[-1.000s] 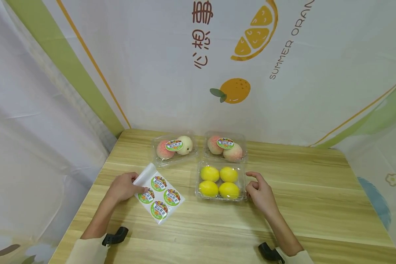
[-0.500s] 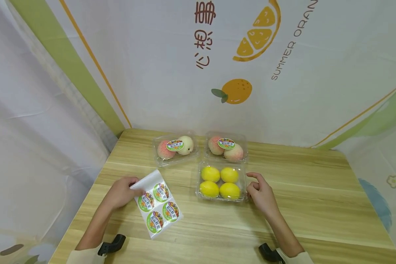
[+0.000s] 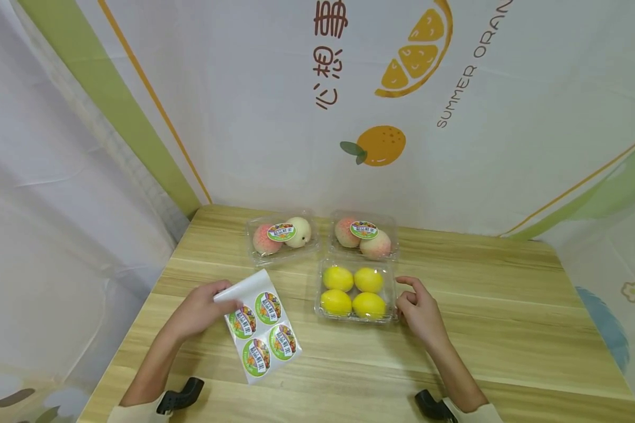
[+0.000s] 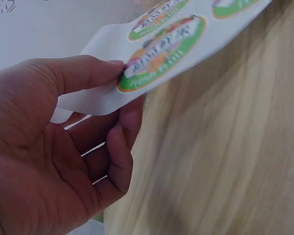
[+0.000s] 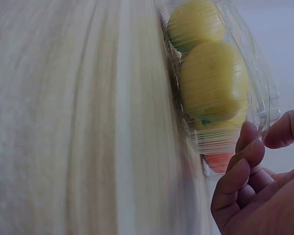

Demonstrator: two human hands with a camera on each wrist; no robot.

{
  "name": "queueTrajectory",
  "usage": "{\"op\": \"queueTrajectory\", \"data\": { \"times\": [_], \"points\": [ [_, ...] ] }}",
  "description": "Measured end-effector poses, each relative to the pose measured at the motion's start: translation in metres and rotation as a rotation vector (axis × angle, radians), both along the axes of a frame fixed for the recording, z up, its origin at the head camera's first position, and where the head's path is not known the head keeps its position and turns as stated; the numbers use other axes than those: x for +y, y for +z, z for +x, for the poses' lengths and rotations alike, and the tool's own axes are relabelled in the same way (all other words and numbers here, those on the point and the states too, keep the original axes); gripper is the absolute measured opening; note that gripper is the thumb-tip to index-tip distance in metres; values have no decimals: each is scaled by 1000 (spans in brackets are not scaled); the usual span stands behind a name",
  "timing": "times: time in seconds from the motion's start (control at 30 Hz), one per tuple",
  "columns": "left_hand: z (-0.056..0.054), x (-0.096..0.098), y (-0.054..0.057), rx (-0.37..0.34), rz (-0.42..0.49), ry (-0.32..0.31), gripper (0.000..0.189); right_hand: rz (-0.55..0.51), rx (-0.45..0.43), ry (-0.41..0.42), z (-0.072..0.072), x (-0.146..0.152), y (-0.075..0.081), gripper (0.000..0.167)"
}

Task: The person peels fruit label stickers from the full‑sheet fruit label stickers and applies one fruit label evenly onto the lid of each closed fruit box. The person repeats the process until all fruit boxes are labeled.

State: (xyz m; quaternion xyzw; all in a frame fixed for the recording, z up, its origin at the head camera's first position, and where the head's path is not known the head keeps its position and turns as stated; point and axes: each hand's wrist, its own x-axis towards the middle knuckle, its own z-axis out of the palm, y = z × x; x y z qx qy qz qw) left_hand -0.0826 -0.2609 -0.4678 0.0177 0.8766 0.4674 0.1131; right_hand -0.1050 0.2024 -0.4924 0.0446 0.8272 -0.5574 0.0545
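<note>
A white sheet of round fruit stickers [image 3: 251, 349] slants over the table at the left, its upper end pinched between the thumb and fingers of my left hand [image 3: 201, 311]. In the left wrist view, the thumb [image 4: 95, 73] lies on top of the sheet and the fingers curl under it. Several yellow lemons sit inside a closed clear plastic clamshell box [image 3: 355, 320] in the middle. My right hand [image 3: 420, 308] is at that box's right side, thumb and curled fingers [image 5: 247, 134] pinching the rim. The box's lid bears no sticker.
Behind the lemons stand two more clear boxes of peaches, a left peach box [image 3: 256, 258] and a right peach box [image 3: 388, 223]. Each has a round sticker on its lid. A printed curtain [image 3: 264, 117] hangs along the back edge of the wooden table [image 3: 497, 305].
My left hand first swings the sticker sheet toward me, then shifts it slightly right, its stickers now turned more upright. The right hand and the boxes stay in place.
</note>
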Motion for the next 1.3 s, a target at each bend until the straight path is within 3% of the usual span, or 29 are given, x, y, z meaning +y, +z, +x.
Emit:
{"op": "queueTrajectory", "data": {
  "times": [0.47, 0.87, 1.03, 1.3],
  "points": [
    [-8, 15, 10, 5, 165, 17, 32, -17, 5, 3, 0, 0, -2, 50],
    [-26, 41, 25, -19, 299, 78, 35, -32, 1, 1, 0, 0, 1, 51],
    [-32, 51, 29, -2, 307, 109, 33, -37, 2, 0, 0, 0, 1, 51],
    [-43, 59, 40, 29, 373, 105, 34, -30, 11, -5, 1, 0, -1, 49]
  ]
}}
